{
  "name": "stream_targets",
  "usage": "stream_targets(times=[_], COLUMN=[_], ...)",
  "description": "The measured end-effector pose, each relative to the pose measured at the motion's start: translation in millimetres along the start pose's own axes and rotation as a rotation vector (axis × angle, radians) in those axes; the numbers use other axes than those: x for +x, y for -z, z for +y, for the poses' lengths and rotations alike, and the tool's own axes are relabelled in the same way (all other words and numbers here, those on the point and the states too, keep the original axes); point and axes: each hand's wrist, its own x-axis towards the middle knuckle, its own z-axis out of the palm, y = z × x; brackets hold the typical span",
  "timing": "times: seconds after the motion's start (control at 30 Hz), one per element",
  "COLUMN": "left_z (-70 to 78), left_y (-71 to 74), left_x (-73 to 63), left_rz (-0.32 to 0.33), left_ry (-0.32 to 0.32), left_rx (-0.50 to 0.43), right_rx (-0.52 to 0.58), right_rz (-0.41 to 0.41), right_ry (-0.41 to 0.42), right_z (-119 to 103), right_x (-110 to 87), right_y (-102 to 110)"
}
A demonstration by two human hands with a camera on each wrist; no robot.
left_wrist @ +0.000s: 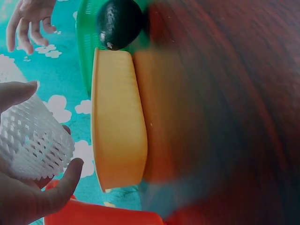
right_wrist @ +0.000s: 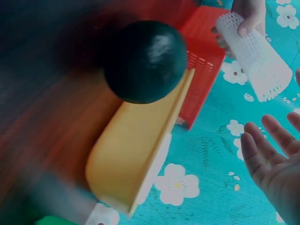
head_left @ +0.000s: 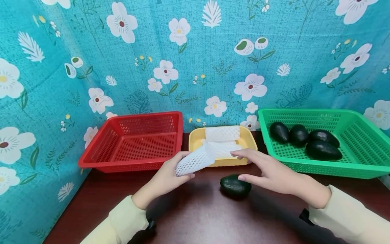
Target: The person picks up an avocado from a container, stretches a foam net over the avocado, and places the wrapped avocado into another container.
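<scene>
My left hand (head_left: 170,174) holds a white foam net sleeve (head_left: 196,160), its thumb and fingers curled round it. In the left wrist view the mesh of the foam net sleeve (left_wrist: 33,136) shows between thumb and fingers. A dark green avocado (head_left: 235,186) lies on the table between the hands. Just right of it and above the table is my right hand (head_left: 271,171), fingers spread and holding nothing. The right wrist view shows the same avocado (right_wrist: 145,61) and the loosely extended fingers of the right hand (right_wrist: 276,159).
A yellow tray (head_left: 253,144) with more white foam net sleeves (head_left: 222,134) stands at the back middle. Left of it is a red basket (head_left: 131,165); to the right, a green basket (head_left: 359,169) holds several avocados (head_left: 323,150). A flowered teal cloth (head_left: 195,67) hangs behind.
</scene>
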Motion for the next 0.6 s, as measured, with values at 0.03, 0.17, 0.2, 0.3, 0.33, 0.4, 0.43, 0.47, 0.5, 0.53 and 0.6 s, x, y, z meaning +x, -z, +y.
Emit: stream_targets(times=[0.03, 0.17, 0.2, 0.3, 0.33, 0.4, 0.43, 0.47, 0.5, 0.53, 0.6], left_z=[-1.8, -8.9, -10.6, -15.8, -17.2, -19.8, -20.7, -21.6, -22.5, -23.3, -24.7], left_y=[0.5, 3.1, 3.6, 4.1, 4.0, 3.4, 3.0, 2.6, 1.9, 1.4, 0.4], left_x=[-0.7, -3.5, -4.1, -4.9, -4.9, -4.7, -4.6, -4.4, -4.3, -4.1, -4.0], left_rz=[-0.008, -0.057, -0.070, -0.103, -0.114, -0.140, -0.153, -0.165, -0.177, -0.184, -0.190], left_ry=[0.001, -0.004, -0.004, -0.001, 0.003, 0.013, 0.016, 0.018, 0.022, 0.020, 0.016], left_rx=[-0.002, -0.032, -0.040, -0.065, -0.069, -0.076, -0.076, -0.074, -0.069, -0.063, -0.053], right_rx=[0.006, 0.044, 0.044, 0.050, 0.052, 0.059, 0.063, 0.067, 0.071, 0.071, 0.079], right_rz=[-0.016, -0.086, -0.104, -0.147, -0.161, -0.186, -0.195, -0.206, -0.214, -0.222, -0.232], right_ry=[-0.011, -0.040, -0.047, -0.070, -0.082, -0.108, -0.110, -0.111, -0.114, -0.110, -0.101], right_z=[1, 7, 9, 14, 16, 21, 23, 25, 27, 28, 32], right_x=[-1.8, -7.5, -8.8, -11.9, -13.0, -15.1, -16.1, -17.1, -18.2, -19.1, -20.6], right_y=[-1, -7, -9, -16, -19, -24, -27, -29, -32, -34, -38])
